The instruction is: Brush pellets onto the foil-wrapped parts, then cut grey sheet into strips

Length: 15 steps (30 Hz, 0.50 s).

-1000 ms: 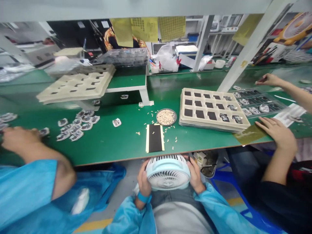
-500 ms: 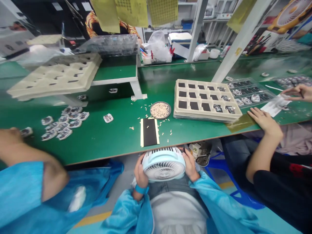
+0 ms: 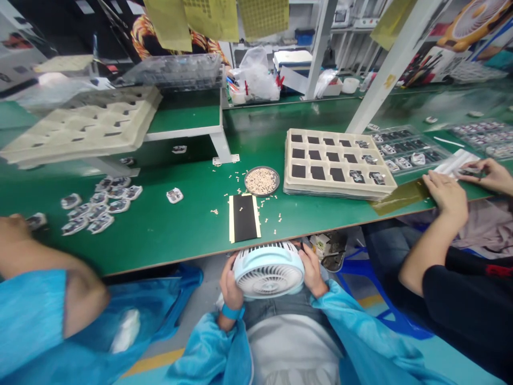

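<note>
A pale blue and white fan [image 3: 269, 270] is held over my lap, just below the table's front edge. My left hand [image 3: 231, 283] grips its left side, with a blue band round the wrist. On the fan's right side, my right hand [image 3: 313, 271] has its fingers wrapped round the housing. Beyond the fan, a black pad with pale yellow side strips [image 3: 245, 218] lies on the green table [image 3: 192, 227]. A round dish of tiny pale parts [image 3: 262, 181] stands behind the pad, and loose parts are scattered around it.
A cream compartment tray [image 3: 339, 188] sits right of the dish. Several small units [image 3: 98, 211] lie at the left under a raised shelf [image 3: 184, 131]. A co-worker's arm [image 3: 52, 256] is at the left, another's hands [image 3: 447, 198] at the right. A white post [image 3: 379, 80] rises behind.
The right-hand co-worker's hands have shifted and come closer together over a white sheet. The view has moved slightly, so table items appear a little further left. My hands remain on the fan.
</note>
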Available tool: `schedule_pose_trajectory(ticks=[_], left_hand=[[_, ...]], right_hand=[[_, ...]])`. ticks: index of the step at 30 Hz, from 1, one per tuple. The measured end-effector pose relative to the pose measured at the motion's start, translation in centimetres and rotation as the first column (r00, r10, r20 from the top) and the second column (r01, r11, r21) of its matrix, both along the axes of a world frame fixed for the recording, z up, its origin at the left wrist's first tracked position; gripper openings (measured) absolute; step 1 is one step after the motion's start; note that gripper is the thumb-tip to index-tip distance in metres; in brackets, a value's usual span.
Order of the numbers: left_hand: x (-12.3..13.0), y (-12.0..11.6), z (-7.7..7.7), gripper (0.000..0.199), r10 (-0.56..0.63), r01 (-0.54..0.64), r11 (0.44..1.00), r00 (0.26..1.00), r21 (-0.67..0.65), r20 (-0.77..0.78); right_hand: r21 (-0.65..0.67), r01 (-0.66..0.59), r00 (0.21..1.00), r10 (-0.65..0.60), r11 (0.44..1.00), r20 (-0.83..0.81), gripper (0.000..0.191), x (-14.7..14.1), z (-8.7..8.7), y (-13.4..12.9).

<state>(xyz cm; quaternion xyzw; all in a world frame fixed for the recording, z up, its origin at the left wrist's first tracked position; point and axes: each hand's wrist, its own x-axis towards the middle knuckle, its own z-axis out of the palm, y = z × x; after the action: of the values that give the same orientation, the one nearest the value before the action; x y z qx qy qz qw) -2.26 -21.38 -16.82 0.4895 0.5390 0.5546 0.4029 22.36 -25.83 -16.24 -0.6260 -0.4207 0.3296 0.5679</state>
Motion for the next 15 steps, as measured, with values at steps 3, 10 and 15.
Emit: schedule_pose_trajectory(ticks=[3, 10, 15], left_hand=[[0.0, 0.1, -0.2, 0.058, 0.005, -0.005, 1.000, 1.000, -0.020, 0.000], [-0.4, 0.4, -1.1, 0.063, -0.033, 0.032, 0.999, 0.999, -0.039, -0.010], [-1.9, 0.2, -1.8, 0.087, -0.264, 0.264, 0.964, 0.965, -0.016, 0.000]], right_hand=[[-0.013, 0.001, 1.000, -0.001, 1.000, 0.001, 0.044, 0.0, -0.2, 0.1], [-0.072, -0.011, 1.000, 0.012, 0.997, 0.013, 0.054, 0.3, -1.2, 0.2], [-0.092, -0.125, 0.991, 0.128, 0.988, 0.025, 0.061, 1.8, -1.8, -1.2]])
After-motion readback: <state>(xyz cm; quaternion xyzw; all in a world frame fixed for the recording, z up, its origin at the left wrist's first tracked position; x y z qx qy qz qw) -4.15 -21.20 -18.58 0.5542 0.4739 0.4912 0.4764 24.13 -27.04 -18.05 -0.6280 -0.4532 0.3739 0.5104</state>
